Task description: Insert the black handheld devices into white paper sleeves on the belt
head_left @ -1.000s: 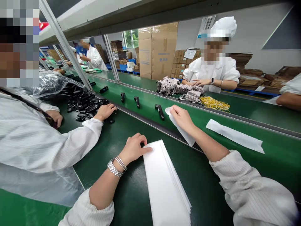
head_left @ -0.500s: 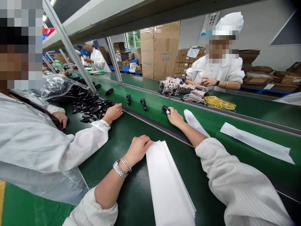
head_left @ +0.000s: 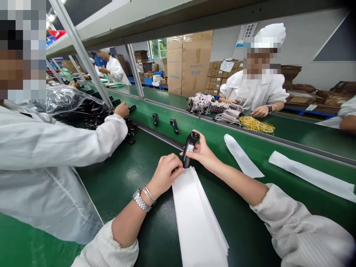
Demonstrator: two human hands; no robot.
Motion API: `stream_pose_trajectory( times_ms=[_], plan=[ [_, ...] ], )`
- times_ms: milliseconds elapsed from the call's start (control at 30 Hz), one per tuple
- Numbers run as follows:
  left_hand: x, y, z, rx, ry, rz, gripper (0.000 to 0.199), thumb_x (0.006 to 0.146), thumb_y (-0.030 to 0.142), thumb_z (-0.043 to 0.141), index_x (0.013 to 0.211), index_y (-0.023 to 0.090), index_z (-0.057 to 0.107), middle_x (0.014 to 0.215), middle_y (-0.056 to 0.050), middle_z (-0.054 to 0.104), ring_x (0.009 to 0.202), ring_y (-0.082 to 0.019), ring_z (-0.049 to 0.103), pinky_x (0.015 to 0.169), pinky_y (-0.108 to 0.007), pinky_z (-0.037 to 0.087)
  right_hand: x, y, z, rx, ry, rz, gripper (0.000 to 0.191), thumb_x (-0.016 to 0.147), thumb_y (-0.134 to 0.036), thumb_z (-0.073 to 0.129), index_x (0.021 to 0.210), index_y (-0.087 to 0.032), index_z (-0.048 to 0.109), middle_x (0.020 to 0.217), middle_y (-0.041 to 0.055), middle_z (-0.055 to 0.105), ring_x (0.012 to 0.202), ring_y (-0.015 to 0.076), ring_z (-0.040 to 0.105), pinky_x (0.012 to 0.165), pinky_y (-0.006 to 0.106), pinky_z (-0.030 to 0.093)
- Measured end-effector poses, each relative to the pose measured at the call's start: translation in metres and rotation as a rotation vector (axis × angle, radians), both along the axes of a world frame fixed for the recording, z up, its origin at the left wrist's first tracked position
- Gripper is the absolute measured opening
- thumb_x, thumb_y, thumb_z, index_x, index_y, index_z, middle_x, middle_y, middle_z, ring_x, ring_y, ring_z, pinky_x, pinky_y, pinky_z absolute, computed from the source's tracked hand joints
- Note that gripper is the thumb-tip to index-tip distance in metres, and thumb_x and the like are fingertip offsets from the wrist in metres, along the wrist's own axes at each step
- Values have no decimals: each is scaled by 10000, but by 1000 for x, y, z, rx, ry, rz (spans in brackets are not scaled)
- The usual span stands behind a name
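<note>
My right hand (head_left: 204, 152) is wrapped round a black handheld device (head_left: 189, 148) with an angled head and pale labels on its side. The device stands nearly upright, its lower end at the top edge of a stack of long white sleeves (head_left: 197, 218). At that same edge my left hand (head_left: 165, 172), wearing bracelets and a watch, pinches the uppermost sleeve. Its fingertips are close to the device's lower end; whether they touch it I cannot tell. The stack lies lengthwise toward me on the dark green work surface.
On the green belt (head_left: 164, 128) beyond lie more black devices (head_left: 174, 126) and two white sleeves (head_left: 241, 155) at right. A co-worker's arm (head_left: 108, 137) reaches in from the left over a black pile. Across, another person handles grey cable bundles (head_left: 203, 104) and yellow bands (head_left: 257, 125).
My right hand has brought the black device from the belt to the stack's top edge. My left hand stays there. The left co-worker's hand has moved to a device on the belt.
</note>
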State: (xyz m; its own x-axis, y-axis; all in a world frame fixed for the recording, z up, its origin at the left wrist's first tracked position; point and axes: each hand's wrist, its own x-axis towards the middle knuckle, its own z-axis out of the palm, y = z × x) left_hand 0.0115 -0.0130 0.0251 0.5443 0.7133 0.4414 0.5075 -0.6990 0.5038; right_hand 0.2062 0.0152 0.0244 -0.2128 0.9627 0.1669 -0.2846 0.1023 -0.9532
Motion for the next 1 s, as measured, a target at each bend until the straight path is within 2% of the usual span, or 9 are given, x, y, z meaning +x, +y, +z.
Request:
stream_pose_trajectory(
  times_ms=[167, 267, 333, 400, 500, 700, 800, 933, 1000],
  plan=[
    [0, -3, 2, 43, -36, 24, 117, 928, 210, 559, 815, 186, 545, 929, -14, 573, 898, -159, 549, 863, -325, 383, -8, -2, -15, 13, -174, 47, 741, 735, -281, 747, 1340, -299, 321, 1021, 12, 592, 908, 177, 644, 815, 355, 538],
    [0, -4, 4, 62, -60, 77, 115, 933, 217, 541, 822, 189, 545, 921, -20, 565, 900, -171, 537, 853, -333, 393, -14, -8, -18, 95, -313, 70, 412, 834, -342, 646, 1206, -241, 500, 1099, 40, 613, 1063, 191, 593, 931, 358, 476],
    [0, -3, 5, 70, -89, 133, 133, 936, 223, 527, 807, 189, 531, 913, -22, 559, 901, -176, 534, 842, -338, 393, -18, -15, -17, 90, -380, 128, 255, 907, -388, 544, 1089, -215, 589, 1094, 43, 636, 1068, 193, 590, 956, 358, 449],
    [-1, -3, 7, 61, -115, 177, 147, 931, 219, 524, 787, 190, 515, 900, -23, 553, 893, -178, 535, 826, -337, 394, -20, -21, -15, 27, -403, 199, 247, 927, -410, 508, 985, -201, 625, 1000, 33, 658, 965, 188, 618, 887, 350, 471],
    [-1, -3, 8, 29, -126, 178, 148, 922, 216, 531, 777, 191, 513, 885, -21, 549, 882, -177, 539, 817, -336, 398, -21, -22, -15, -39, -369, 222, 163, 861, -336, 600, 932, -194, 638, 928, 17, 671, 887, 180, 635, 825, 333, 489],
    [2, -3, 1, -24, -77, 135, 161, 935, 240, 540, 784, 189, 560, 859, -12, 564, 852, -168, 545, 814, -335, 392, -9, -7, -16, -3, -327, 197, 350, 721, -120, 600, 1062, -195, 622, 1118, 56, 657, 1004, 184, 642, 906, 348, 482],
    [4, -2, -3, -31, -65, 124, 193, 943, 252, 531, 775, 186, 598, 845, -18, 575, 838, -168, 554, 793, -330, 397, -5, -5, -16, 162, -534, 257, 371, 694, -109, 576, 1053, -193, 613, 1073, 46, 616, 965, 182, 592, 849, 334, 469],
    [5, -2, -4, -11, -85, 113, 233, 948, 256, 522, 756, 187, 635, 825, -20, 590, 813, -160, 557, 792, -331, 402, -7, -7, -19, 321, -855, 283, 108, 699, -171, 598, 788, -195, 543, 839, -4, 501, 838, 170, 489, 725, 291, 415],
    [5, -3, -3, -10, -104, 106, 250, 945, 265, 530, 734, 191, 642, 815, -18, 594, 804, -155, 556, 797, -330, 405, -10, -5, -22, 354, -911, 283, 127, 711, -209, 603, 715, -204, 476, 799, -12, 458, 826, 172, 470, 699, 283, 397]
  ],
)
